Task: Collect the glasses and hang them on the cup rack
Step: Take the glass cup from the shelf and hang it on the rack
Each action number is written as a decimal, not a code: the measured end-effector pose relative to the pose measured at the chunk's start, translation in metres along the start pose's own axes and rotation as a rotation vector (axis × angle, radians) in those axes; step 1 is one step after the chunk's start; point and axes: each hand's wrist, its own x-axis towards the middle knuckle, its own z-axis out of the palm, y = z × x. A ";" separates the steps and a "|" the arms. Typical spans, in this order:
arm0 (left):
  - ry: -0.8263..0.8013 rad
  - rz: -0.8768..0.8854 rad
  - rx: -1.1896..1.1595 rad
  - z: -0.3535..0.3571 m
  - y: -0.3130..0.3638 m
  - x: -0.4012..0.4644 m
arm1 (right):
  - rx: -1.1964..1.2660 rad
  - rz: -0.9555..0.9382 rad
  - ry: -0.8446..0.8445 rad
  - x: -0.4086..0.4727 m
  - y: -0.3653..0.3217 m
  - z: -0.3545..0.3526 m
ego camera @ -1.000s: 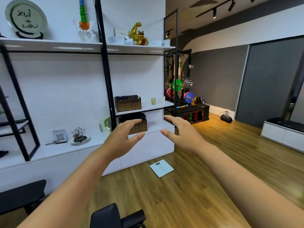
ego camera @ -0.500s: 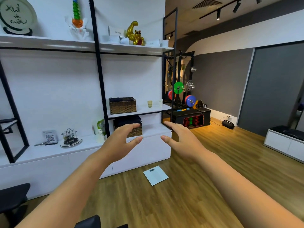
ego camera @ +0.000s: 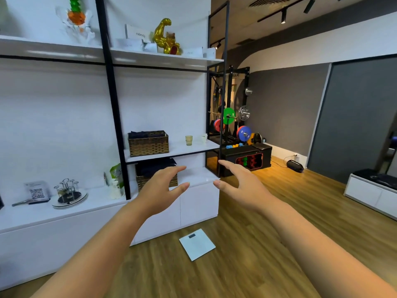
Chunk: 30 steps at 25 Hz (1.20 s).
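A yellow-green glass (ego camera: 188,140) stands on the middle white shelf (ego camera: 178,150), right of a wicker basket (ego camera: 148,144). A pale glass (ego camera: 204,139) stands near that shelf's right end. The wire cup rack (ego camera: 68,192) sits on a round plate on the long white counter (ego camera: 64,209) at the left. My left hand (ego camera: 162,190) and my right hand (ego camera: 238,186) are stretched out in front of me, fingers apart, holding nothing, well short of the shelf.
A second wicker basket (ego camera: 156,177) sits under the shelf. A QR-code stand (ego camera: 37,192) and a green pouch (ego camera: 116,179) are on the counter. A white scale (ego camera: 197,244) lies on the wooden floor. Gym weights (ego camera: 242,134) stand behind the shelf unit.
The view has shifted right and closer to the shelf unit; the shelves and rack slid left in the frame. Both hands stay outstretched and empty.
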 end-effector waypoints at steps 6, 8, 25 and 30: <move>-0.036 0.008 0.026 0.012 -0.050 0.096 | 0.066 -0.007 0.007 0.094 0.026 0.022; -0.013 0.009 -0.013 0.017 -0.063 0.120 | 0.072 -0.007 0.009 0.120 0.037 0.030; 0.049 -0.089 0.006 0.102 -0.166 0.327 | 0.171 -0.064 -0.029 0.365 0.172 0.100; 0.074 -0.128 0.050 0.151 -0.188 0.424 | 0.179 -0.111 -0.066 0.456 0.236 0.115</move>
